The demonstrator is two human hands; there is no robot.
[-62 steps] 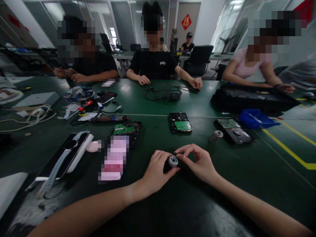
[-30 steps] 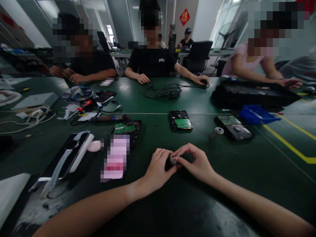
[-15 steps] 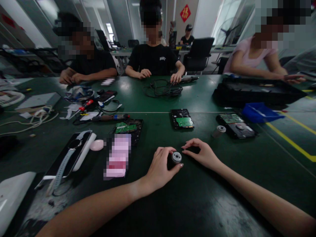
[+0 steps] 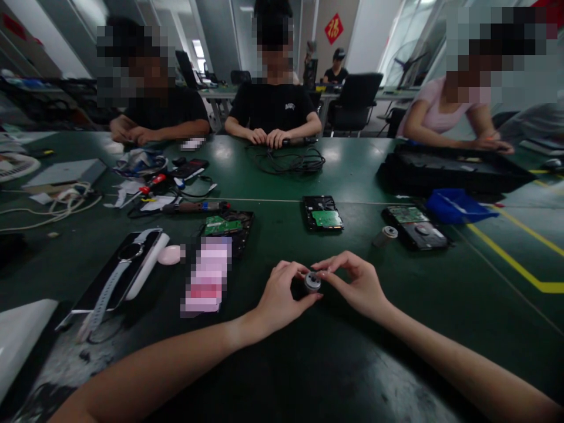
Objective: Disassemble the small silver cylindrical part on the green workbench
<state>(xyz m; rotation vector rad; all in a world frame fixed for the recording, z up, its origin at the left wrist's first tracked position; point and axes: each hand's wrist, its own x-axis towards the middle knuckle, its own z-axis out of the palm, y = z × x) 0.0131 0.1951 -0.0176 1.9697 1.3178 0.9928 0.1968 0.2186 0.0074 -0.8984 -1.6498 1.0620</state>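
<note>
A small metal cylinder (image 4: 312, 284) with holes in its round top stands upright on the green table in front of me. My left hand (image 4: 282, 296) holds it from the left, thumb at the near side and fingers at the far side. Over its top edge, the thumb and forefinger of my right hand (image 4: 358, 281) come together in a pinch; whatever is between them is too small to make out. A similar metal cylinder (image 4: 385, 236) is farther right, beside a hard drive (image 4: 418, 227). Another hard drive (image 4: 322, 213) with a green circuit board lies ahead.
Left are a phone (image 4: 206, 276), a hard drive (image 4: 242, 232), a pink oval object (image 4: 170, 255), a watch (image 4: 131, 252) and an electric screwdriver (image 4: 194, 207). Blue tray (image 4: 460, 207) and black bin (image 4: 458, 170) lie right. Cable (image 4: 291, 161) lies ahead; people sit across.
My right hand has moved left, its fingertips now at the top of the metal cylinder. My left hand stays around it. The person opposite has brought both hands together at a tool.
</note>
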